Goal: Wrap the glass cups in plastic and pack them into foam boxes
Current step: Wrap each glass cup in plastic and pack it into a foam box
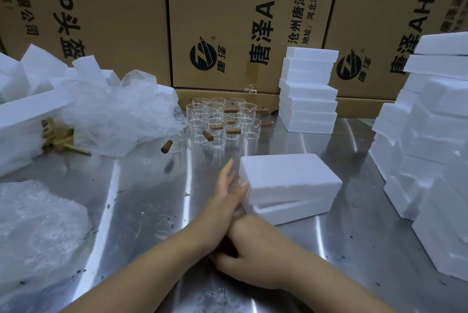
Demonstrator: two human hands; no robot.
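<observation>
Left hand is lying straight-fingered, holding nothing, thumb touching the left edge of the foam box. Right hand is resting against the left wrist, fingertips hidden; grip cannot be told. Glass cups are standing well beyond both hands.

One closed white foam box is counted on its own. Behind it, one upright stack of white foam boxes is seen, of about seven layers. Roughly a dozen clear glass cups with brown wooden handles are grouped together; an exact count is prevented by their overlap. Two heaps of crumpled clear plastic wrap are counted, and two loose piles of white foam pieces that cannot be numbered. Three large brown cardboard cartons are seen.
</observation>
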